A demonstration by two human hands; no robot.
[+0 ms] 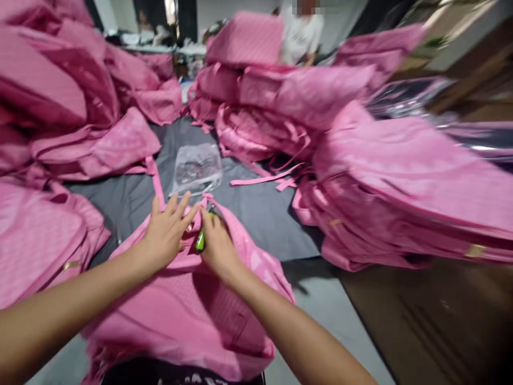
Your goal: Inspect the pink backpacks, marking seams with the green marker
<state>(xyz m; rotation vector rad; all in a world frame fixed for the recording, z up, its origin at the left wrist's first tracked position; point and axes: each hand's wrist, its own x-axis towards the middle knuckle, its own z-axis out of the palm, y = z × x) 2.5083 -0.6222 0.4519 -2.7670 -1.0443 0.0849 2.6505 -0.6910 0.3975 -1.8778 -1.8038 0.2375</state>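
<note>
A pink fabric bag (188,315) lies in front of me on a dark grey table (256,214). My left hand (166,232) rests flat on the bag's top edge, fingers spread. My right hand (218,246) is closed around a small green tool (200,240), held at the bag's top edge next to my left fingers. What kind of tool it is cannot be made out. A clear plastic packet (196,170) lies just beyond the bag.
Tall heaps of pink bags stand on the left (52,117), at the back (280,91) and on the right (404,187). Loose pink straps (266,179) trail on the table. A person in a white top (300,32) is behind the far pile. A brown floor (441,321) lies lower right.
</note>
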